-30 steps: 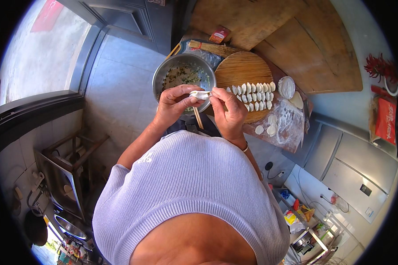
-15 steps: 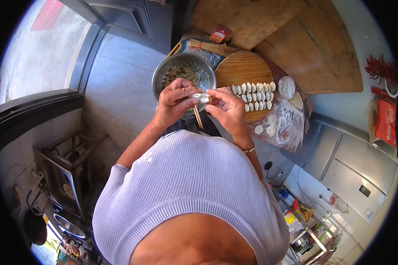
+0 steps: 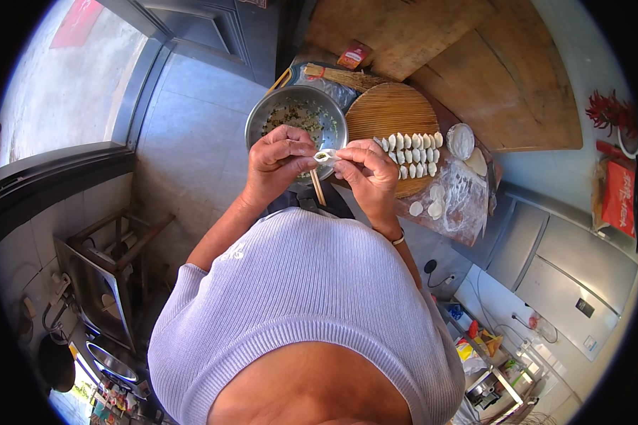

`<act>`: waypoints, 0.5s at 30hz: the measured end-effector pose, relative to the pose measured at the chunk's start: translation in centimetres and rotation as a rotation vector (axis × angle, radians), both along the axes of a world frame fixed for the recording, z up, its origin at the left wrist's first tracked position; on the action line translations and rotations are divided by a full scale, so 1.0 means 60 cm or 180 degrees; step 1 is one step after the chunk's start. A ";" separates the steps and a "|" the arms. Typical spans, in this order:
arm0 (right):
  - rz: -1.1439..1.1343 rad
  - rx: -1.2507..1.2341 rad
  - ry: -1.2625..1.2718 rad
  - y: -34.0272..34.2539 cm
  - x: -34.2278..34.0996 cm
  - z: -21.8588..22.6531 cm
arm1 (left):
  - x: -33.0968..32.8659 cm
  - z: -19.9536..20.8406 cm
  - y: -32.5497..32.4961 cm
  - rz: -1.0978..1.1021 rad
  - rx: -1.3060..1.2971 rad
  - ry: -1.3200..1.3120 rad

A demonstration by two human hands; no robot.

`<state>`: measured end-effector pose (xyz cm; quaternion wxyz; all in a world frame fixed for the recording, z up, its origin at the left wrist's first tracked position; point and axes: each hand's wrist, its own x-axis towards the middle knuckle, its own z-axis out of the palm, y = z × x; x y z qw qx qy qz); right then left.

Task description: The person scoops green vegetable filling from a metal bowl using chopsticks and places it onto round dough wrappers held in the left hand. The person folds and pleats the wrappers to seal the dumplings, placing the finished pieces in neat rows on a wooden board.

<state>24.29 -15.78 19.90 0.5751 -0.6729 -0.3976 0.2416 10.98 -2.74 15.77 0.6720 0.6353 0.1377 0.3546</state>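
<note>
Your left hand [image 3: 283, 156]: pinches a dumpling [image 3: 324, 156]
Your right hand [image 3: 372, 170]: pinches its other end
Bowl [image 3: 337, 126]: beneath your hands

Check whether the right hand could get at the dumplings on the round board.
Probably yes: the right hand looks close to the dumplings, which lie uncovered on the round board, though it pinches a filled wrapper.

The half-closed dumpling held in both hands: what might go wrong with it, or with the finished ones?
The dumpling seems open in the middle, so filling might slip out, perhaps into the steel bowl below.
Pinched between the left hand and right hand, its dough could tear if pulled too hard.
The rowed dumplings sit close on the round board and might stick together.
</note>
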 end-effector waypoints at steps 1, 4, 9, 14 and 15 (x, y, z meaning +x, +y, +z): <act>0.0012 0.0006 -0.0023 0.000 0.000 0.001 | -0.001 0.001 0.000 -0.0013 -0.0043 -0.0009; -0.0004 0.0008 -0.0144 0.001 0.000 -0.001 | 0.000 0.010 0.000 0.0031 -0.0077 -0.0019; 0.0052 -0.0011 -0.0316 0.004 0.002 0.003 | -0.003 0.019 0.004 -0.0086 0.0008 0.0043; 0.0122 0.0036 -0.0623 0.006 0.005 0.009 | -0.005 0.019 0.003 -0.0188 -0.0219 0.0237; 0.0103 0.0031 -0.0663 0.006 0.005 0.006 | -0.003 0.020 0.005 -0.0193 -0.0140 0.0225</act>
